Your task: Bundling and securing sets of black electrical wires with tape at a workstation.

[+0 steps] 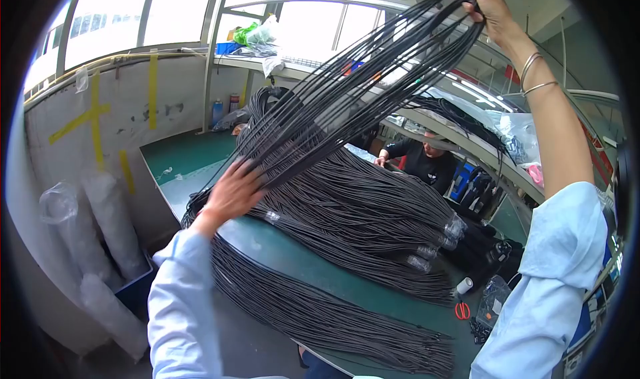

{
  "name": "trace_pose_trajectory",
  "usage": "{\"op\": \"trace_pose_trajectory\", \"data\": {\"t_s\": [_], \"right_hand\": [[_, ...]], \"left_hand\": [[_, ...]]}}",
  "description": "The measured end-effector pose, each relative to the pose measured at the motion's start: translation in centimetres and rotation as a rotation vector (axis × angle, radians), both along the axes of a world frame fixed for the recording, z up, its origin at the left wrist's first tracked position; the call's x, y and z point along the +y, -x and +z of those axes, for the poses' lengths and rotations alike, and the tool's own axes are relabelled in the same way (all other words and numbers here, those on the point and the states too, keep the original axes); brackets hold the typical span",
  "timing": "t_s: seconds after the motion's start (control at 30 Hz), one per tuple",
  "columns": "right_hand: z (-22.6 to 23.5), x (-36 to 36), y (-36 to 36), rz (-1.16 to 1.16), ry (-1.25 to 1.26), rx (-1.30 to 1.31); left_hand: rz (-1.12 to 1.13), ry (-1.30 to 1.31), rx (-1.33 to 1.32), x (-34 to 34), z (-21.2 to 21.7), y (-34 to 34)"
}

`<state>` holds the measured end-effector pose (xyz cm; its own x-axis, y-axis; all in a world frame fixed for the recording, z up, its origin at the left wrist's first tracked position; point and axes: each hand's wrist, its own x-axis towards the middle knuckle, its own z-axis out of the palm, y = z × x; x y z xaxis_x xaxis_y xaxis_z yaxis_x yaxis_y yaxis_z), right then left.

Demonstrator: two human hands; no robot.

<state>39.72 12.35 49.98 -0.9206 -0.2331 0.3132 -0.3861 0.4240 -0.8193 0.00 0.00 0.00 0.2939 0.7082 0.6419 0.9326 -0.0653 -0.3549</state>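
A long bundle of thin black cables [360,89] is stretched on a slant across the view. My right hand [490,9], raised high at the upper right, is closed round its upper end. Lower down on the left, my left hand [233,191] has its fingers about the same strands; it is a little blurred. Between my hands the strands fan apart. Beneath them a thick heap of black cables [373,199] lies on the green table [267,249], with clear wrap round parts of it. Nearer me lies a separate row of black cables [333,319].
Red-handled scissors [462,310], a white spool [465,286] and a clear bag [493,299] lie at the table's right. A person in black [430,162] sits beyond the heap. A shelf [480,129] with cables hangs over the far side. Plastic-wrapped rolls [110,226] stand left.
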Motion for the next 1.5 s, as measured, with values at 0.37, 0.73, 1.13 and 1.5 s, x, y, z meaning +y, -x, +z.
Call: {"op": "trace_pose_trajectory", "data": {"t_s": [0.37, 0.73, 1.13, 1.5], "right_hand": [[-3.6, -1.3, 6.8, -1.034, 0.066, 0.713], [-0.3, -5.1, 4.1, -0.449, 0.147, 0.178], [-4.3, 1.8, 2.0, -1.207, -0.152, 0.599], [-1.5, 1.3, 3.7, -1.115, -0.097, 0.588]], "left_hand": [[0.035, -0.145, 0.234, -9.7, -4.9, 2.1], [-0.133, -0.654, -0.086, 1.9, 19.4, -14.1], [0.080, 0.143, 0.030, -7.6, -5.2, 6.9], [-0.450, -0.524, -0.165, 0.5, 11.5, -13.4]]}}
